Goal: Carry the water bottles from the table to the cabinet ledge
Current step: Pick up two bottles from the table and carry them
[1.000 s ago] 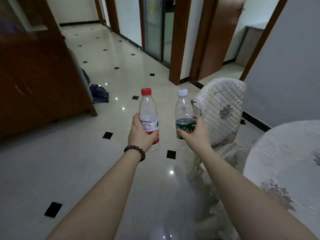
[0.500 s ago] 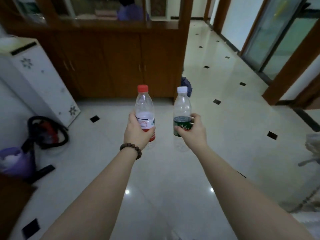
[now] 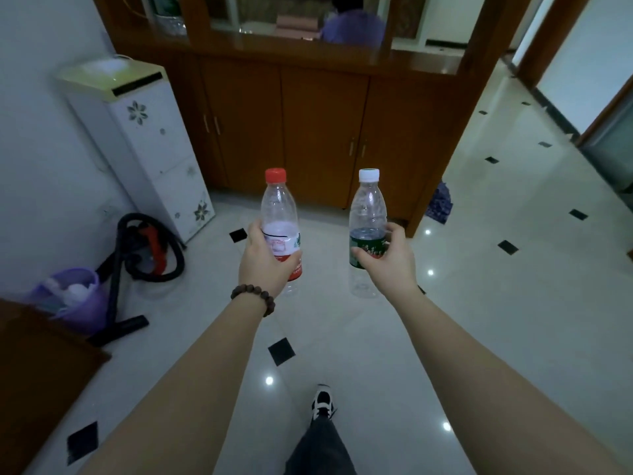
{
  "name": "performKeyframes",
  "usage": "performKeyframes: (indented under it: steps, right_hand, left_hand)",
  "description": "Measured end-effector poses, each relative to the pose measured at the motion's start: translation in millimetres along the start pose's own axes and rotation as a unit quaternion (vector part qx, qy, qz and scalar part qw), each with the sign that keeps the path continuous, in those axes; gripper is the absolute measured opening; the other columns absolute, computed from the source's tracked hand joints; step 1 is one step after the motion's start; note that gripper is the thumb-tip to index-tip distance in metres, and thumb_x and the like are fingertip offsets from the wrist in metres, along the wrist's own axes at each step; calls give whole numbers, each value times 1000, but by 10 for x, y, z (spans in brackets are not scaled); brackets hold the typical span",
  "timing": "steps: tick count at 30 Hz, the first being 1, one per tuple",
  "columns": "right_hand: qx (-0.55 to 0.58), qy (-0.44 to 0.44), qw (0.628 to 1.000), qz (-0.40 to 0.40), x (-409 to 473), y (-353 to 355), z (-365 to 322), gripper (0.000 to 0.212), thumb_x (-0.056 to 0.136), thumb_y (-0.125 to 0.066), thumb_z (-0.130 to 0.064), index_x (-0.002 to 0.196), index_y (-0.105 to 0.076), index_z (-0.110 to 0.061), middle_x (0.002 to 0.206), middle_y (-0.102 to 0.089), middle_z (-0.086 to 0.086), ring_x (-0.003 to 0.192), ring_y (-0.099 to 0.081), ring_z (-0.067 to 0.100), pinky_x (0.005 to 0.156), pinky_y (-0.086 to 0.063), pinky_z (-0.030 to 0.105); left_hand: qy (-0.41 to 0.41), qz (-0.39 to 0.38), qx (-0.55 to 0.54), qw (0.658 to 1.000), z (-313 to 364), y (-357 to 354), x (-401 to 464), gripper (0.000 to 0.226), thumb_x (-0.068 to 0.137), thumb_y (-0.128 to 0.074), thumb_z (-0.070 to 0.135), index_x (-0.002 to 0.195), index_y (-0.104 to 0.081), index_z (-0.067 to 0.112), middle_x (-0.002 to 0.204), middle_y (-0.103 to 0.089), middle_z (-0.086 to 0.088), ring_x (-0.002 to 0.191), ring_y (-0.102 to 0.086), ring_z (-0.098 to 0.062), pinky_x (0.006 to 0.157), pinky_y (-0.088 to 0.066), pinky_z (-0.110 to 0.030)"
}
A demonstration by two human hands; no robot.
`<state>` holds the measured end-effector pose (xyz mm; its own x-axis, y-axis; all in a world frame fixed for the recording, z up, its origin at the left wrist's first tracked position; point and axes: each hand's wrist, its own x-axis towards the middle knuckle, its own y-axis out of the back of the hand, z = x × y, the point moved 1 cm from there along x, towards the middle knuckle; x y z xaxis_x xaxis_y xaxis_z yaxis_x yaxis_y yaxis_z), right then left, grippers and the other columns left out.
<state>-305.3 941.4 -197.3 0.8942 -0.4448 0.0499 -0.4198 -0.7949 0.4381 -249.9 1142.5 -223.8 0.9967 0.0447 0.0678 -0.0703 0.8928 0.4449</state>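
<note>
While the left hand (image 3: 265, 265) grips a red-capped clear plastic bottle (image 3: 279, 221) (red-white label, print unreadable), the right hand (image 3: 388, 260) grips a white-capped, green-labelled one (image 3: 367, 214).

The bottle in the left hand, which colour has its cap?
Red. The cap shows best in the head view, the only one.

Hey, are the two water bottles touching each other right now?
Apart. The head view shows the red-capped bottle in the left hand and the white-capped bottle in the right hand, with cabinet and floor visible between them.
</note>
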Motion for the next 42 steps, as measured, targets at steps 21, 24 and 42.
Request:
performKeyframes:
  steps: [21, 24, 42]
  right_hand:
    - [7, 77, 993, -89, 4438, -2008, -1003, 68, 77, -76, -22, 133, -38, -15, 128, -55, 2, 103, -50, 9, 83, -40, 18]
    - [8, 85, 992, -98, 5049, -2468, -1120, 67, 77, -76, -23, 132, -39, -16, 127, -55, 2, 108, -54, 13, 84, -42, 21]
    - [17, 150, 984, -99, 8648, -4565, -2657, 71, 75, -77, -27, 133, -37, -21, 131, -53, -2, 122, -52, 16, 96, -49, 34]
  left_hand:
    - [6, 86, 11, 996, 65, -172, 4681, 83, 69, -83, 24, 135, -33, 23, 132, -51, 1, 118, -53, -19, 96, -47, -38]
    - [-4, 94, 14, 995, -59, -76, 5376, 83, 69, -83, 23, 136, -33, 21, 132, -50, 0, 117, -52, -18, 92, -44, -30]
    - [-54, 185, 29, 981, 95, 617, 9502, 87, 70, -82, 24, 139, -30, 20, 135, -49, -1, 123, -50, -18, 91, -41, -24]
